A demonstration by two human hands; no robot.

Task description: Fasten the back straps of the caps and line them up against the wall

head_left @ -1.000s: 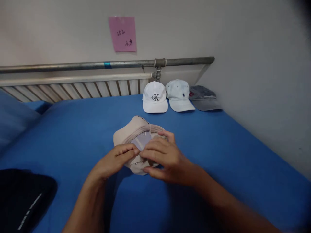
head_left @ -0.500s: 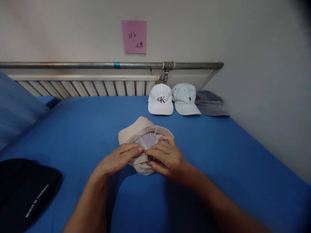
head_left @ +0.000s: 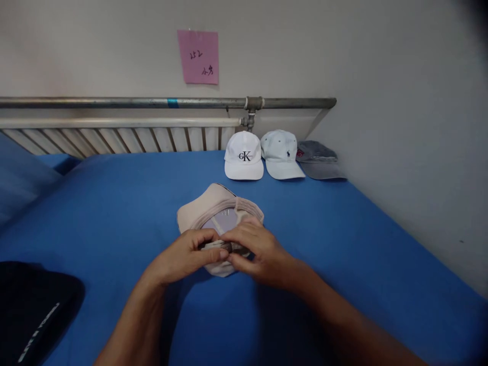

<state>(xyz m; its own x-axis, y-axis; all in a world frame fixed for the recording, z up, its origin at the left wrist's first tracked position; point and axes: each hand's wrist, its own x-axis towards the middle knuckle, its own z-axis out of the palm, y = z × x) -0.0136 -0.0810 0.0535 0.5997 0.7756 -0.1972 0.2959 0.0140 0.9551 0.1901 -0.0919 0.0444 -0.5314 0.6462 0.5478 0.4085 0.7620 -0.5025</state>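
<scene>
A pale beige baseball cap point(head_left: 208, 203) lies upside down on the blue bed sheet point(head_left: 129, 198), its brim toward the upper left and its inside facing up. My left hand point(head_left: 190, 254) pinches the cap's back strap between thumb and fingers. From the other side, my right hand point(head_left: 257, 249) grips the same strap close to a small dark buckle point(head_left: 227, 247). The fingertips of both hands nearly meet there. Part of the strap and the cap's right inner side are hidden behind my fingers.
Along the wall stand a white cap point(head_left: 244, 168), a pale blue cap point(head_left: 281, 152) and a dark grey cap point(head_left: 322, 162). A black cap point(head_left: 41, 300) lies at the left front. Behind the bed run a metal pipe point(head_left: 114, 102) and a radiator point(head_left: 152, 138).
My left thumb has come down onto the strap, and the fingers now pinch it. My right fingers have closed in near the buckle. The whole view has shifted slightly.
</scene>
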